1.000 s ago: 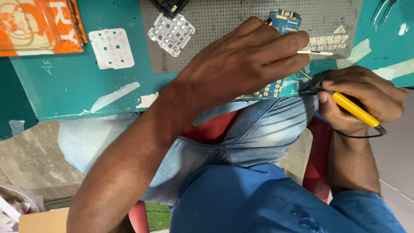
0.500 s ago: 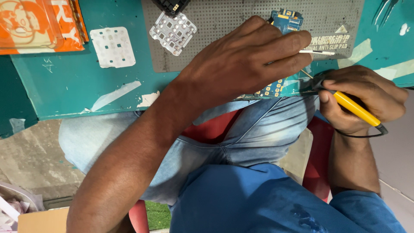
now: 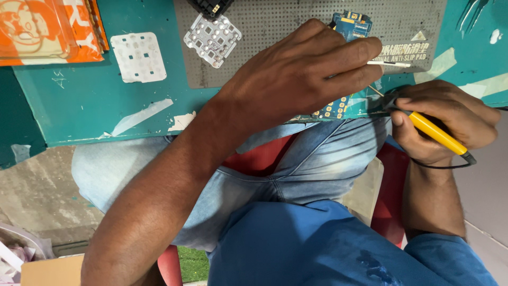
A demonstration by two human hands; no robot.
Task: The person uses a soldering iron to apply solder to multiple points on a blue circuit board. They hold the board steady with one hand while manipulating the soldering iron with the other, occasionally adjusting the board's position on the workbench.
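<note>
While your left hand (image 3: 301,79) presses flat on the blue circuit board (image 3: 351,24) at the desk (image 3: 95,106) edge, your right hand (image 3: 450,122), grip closed on the yellow soldering iron (image 3: 436,132), lies just right, tip aimed left boardward.

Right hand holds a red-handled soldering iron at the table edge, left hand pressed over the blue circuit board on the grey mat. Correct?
Not quite. In the head view the soldering iron in the right hand has a yellow handle, not red. The rest stands: the left hand lies over the blue circuit board on the grey mat.
</note>
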